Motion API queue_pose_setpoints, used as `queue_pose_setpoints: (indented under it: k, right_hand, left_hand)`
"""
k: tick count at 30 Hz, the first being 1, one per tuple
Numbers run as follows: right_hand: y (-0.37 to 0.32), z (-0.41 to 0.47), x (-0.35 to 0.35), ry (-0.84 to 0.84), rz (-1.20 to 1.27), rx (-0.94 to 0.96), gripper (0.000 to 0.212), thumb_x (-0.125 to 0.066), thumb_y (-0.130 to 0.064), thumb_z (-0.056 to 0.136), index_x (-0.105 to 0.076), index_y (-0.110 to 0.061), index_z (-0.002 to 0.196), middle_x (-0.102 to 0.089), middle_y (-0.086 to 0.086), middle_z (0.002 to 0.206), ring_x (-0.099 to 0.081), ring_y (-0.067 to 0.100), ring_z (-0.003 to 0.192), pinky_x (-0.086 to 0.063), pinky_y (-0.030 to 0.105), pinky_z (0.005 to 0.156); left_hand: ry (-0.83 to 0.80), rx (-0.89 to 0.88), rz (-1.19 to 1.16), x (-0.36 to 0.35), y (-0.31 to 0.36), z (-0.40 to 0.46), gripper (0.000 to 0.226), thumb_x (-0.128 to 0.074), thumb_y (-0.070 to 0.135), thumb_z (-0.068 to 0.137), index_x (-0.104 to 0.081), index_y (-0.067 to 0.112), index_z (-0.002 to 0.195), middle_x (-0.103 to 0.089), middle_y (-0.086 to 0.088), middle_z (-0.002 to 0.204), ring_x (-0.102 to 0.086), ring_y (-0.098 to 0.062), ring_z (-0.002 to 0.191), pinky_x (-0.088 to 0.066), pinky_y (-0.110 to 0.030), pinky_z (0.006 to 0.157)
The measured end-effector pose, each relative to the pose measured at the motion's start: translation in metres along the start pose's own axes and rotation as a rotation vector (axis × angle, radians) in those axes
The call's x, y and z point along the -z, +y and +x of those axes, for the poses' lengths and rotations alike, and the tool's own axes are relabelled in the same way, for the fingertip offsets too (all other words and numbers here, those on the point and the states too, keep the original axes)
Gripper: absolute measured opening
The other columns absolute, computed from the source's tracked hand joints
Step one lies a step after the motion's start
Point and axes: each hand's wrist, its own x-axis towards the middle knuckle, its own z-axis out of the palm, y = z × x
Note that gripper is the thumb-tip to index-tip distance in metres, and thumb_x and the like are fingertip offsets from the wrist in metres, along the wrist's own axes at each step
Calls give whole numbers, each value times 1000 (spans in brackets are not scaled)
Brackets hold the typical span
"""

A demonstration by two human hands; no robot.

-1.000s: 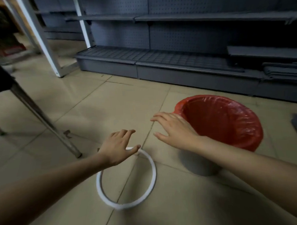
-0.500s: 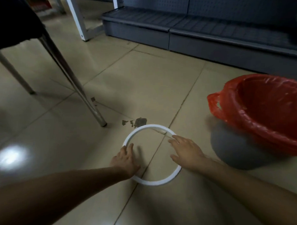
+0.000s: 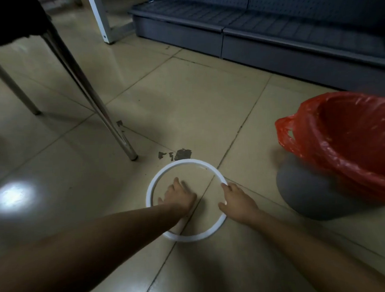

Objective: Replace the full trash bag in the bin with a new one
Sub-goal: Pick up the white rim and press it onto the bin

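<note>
I find no brand, label or readable writing anywhere. The white plastic hoop-shaped bin ring (image 3: pixel 186 199) lies flat on the beige tiled floor (image 3: pixel 186 106), with the grey round plastic bin (image 3: pixel 306 196) near it on the right, lined by a red plastic trash bag (image 3: pixel 348 140) folded over the rim. My left hand (image 3: pixel 179 196) rests palm-down inside the ring, fingers spread, forearm crossing its near edge. My right hand (image 3: pixel 237 200) sits on the ring's right side, fingers curled at it (I cannot tell whether they truly pinch it). A metal chair leg (image 3: pixel 98 105) stands to the left.
</note>
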Motion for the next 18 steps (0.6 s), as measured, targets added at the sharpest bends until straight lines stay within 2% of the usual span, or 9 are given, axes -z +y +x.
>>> queue_pose_setpoints:
  k: [2, 5, 8, 10, 14, 16, 18]
  right_hand:
    - [-6, -1, -2, -23, -29, 12, 74, -50, -34, 89, -12, -9, 147, -25, 13, 150, -34, 30, 132, -36, 39, 105]
    - [-8, -2, -6, -32, -53, 4, 78, -49, -33, 90, -4, -8, 148, -21, 14, 152, -32, 30, 134, -35, 41, 106]
    - [-7, -1, -6, -29, -56, 8, 78, -48, -33, 90, -3, -8, 148, -21, 14, 152, -33, 30, 133, -36, 40, 105]
    - [-7, -1, -5, -30, -29, 1, 77, -48, -34, 90, -4, -9, 148, -23, 14, 151, -34, 30, 132, -37, 40, 105]
    - [-9, -2, -7, -53, 115, -27, 76, -49, -36, 90, -6, -14, 149, -24, 16, 149, -34, 31, 131, -36, 40, 107]
    - [-10, -4, -2, 2, 183, -46, 74, -50, -35, 90, -10, -16, 148, -22, 16, 150, -33, 32, 133, -35, 39, 108]
    - [-10, -6, 7, 120, 197, -27, 69, -50, -30, 89, -15, -18, 147, -22, 15, 150, -32, 32, 133, -33, 38, 109]
  left_hand:
    - [82, 9, 64, 7, 0, 0, 77, -48, 43, 88, -5, 19, 147, -24, -15, 151, -25, -33, 137, -18, -51, 114]
    - [130, 116, -21, 23, -14, 7, 80, -54, 42, 85, -9, 19, 147, -26, -19, 148, -32, -36, 132, -33, -47, 108]
    - [92, 231, -79, 33, -38, 2, 70, -49, 40, 90, -13, 20, 146, -30, -21, 141, -37, -38, 127, -37, -44, 105]
    - [10, 220, -102, 33, -49, -2, 63, -47, 33, 94, -14, 15, 144, -34, -21, 138, -40, -36, 124, -39, -43, 104]
    - [22, 193, -198, 28, -47, 0, 75, -61, 30, 86, -16, 17, 144, -35, -22, 134, -43, -36, 118, -45, -42, 96]
    - [28, 196, -271, 27, -40, 2, 74, -61, 30, 85, -17, 19, 144, -36, -22, 132, -45, -37, 116, -47, -42, 92]
    - [105, 166, -269, 28, -33, 3, 67, -58, 29, 85, -23, 16, 141, -42, -23, 126, -49, -38, 110, -50, -42, 87]
